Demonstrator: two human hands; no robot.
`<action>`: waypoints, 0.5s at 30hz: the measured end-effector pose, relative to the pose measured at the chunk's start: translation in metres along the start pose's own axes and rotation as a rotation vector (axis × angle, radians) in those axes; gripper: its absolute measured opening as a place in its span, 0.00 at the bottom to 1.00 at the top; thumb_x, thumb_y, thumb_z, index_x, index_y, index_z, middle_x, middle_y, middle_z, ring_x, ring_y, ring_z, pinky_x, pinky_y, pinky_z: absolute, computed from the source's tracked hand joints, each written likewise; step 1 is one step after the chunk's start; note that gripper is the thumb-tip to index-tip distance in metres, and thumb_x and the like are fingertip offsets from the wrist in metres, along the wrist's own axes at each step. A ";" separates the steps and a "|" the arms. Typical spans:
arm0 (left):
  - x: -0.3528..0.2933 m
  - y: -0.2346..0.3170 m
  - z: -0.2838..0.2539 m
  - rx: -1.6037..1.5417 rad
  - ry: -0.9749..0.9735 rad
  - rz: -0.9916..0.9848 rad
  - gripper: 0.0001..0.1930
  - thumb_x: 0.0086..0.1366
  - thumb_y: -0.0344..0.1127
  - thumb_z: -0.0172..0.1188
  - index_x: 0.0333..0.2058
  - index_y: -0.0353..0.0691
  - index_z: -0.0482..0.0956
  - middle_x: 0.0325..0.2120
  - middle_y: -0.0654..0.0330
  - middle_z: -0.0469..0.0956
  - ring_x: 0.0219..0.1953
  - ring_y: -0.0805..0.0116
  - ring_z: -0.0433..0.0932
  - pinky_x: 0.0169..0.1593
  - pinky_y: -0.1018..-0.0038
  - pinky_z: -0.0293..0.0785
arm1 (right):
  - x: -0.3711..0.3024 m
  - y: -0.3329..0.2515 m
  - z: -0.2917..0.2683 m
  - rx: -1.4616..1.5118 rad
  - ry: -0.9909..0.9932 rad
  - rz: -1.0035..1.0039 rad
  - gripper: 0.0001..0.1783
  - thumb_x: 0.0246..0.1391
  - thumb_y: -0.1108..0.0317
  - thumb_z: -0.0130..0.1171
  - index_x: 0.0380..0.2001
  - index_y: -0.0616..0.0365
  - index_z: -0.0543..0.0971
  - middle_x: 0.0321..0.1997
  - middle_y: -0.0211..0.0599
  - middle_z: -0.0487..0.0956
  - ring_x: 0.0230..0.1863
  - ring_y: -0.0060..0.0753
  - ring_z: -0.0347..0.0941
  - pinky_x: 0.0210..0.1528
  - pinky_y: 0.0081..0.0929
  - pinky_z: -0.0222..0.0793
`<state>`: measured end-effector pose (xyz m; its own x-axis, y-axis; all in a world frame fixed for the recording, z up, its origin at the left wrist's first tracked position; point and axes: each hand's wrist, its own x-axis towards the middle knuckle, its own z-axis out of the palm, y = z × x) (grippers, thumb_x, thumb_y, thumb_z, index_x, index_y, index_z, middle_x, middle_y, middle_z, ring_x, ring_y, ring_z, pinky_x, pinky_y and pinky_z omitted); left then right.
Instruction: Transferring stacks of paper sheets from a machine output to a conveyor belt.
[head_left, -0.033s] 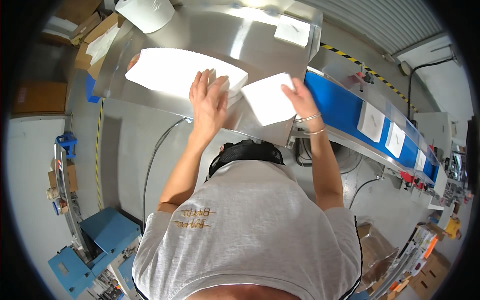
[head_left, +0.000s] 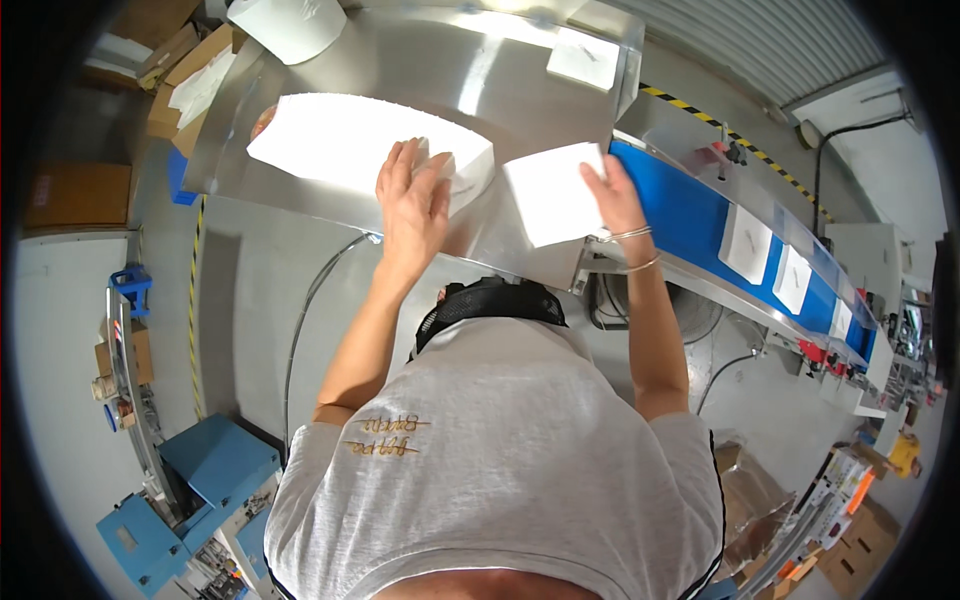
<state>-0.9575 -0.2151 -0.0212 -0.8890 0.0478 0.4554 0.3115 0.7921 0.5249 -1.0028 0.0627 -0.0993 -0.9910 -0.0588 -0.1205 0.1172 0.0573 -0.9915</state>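
Observation:
A long row of white folded sheets (head_left: 340, 140) lies on a steel table, tightly packed side by side. My left hand (head_left: 412, 200) rests at the row's right end, fingers stretched out and open against the sheets. Just right of the row, my right hand (head_left: 614, 194) grips a white square of folded sheets (head_left: 555, 195) by its right edge, thumb on top. The square is held over the corner of the table, beside the blue conveyor belt; the fingers beneath it are hidden.
Several white squares (head_left: 745, 245) ride on the blue conveyor belt (head_left: 670, 195) at the right. Another white square (head_left: 583, 58) lies at the table's (head_left: 420, 70) far right corner. A white roll (head_left: 290, 28) stands at the far left, near an open cardboard box (head_left: 205, 75).
My right hand has carried the white square a little to the right, away from the row and toward the belt. My left hand stays almost in place.

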 end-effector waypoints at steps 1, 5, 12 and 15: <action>0.000 0.001 -0.001 0.042 0.006 0.024 0.17 0.54 0.22 0.59 0.44 0.40 0.80 0.54 0.46 0.69 0.59 0.43 0.62 0.60 0.55 0.60 | -0.004 0.001 -0.015 0.074 0.127 -0.008 0.15 0.61 0.60 0.55 0.39 0.64 0.74 0.31 0.31 0.77 0.32 0.17 0.70 0.35 0.21 0.69; -0.005 0.003 0.001 0.065 0.020 0.018 0.16 0.55 0.22 0.59 0.44 0.41 0.80 0.54 0.48 0.69 0.59 0.44 0.63 0.59 0.56 0.60 | -0.001 0.029 -0.105 -0.596 0.513 0.147 0.30 0.51 0.43 0.58 0.35 0.65 0.76 0.34 0.52 0.78 0.35 0.47 0.75 0.40 0.37 0.69; -0.008 -0.001 -0.001 0.055 0.053 0.058 0.17 0.53 0.21 0.58 0.43 0.39 0.80 0.53 0.50 0.70 0.57 0.45 0.64 0.58 0.56 0.61 | -0.021 -0.003 -0.093 -1.457 0.906 0.021 0.35 0.47 0.52 0.64 0.55 0.57 0.68 0.61 0.45 0.66 0.59 0.50 0.62 0.57 0.47 0.58; -0.009 -0.002 -0.001 0.046 0.034 0.077 0.16 0.53 0.20 0.59 0.42 0.40 0.81 0.52 0.50 0.70 0.58 0.46 0.64 0.58 0.56 0.61 | -0.011 -0.023 -0.054 -1.144 0.495 -0.403 0.28 0.44 0.58 0.65 0.49 0.58 0.73 0.54 0.50 0.71 0.55 0.52 0.66 0.56 0.44 0.61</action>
<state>-0.9497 -0.2173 -0.0255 -0.8510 0.0898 0.5174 0.3622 0.8139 0.4544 -0.9978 0.1159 -0.0730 -0.8908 0.0854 0.4464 -0.0699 0.9448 -0.3202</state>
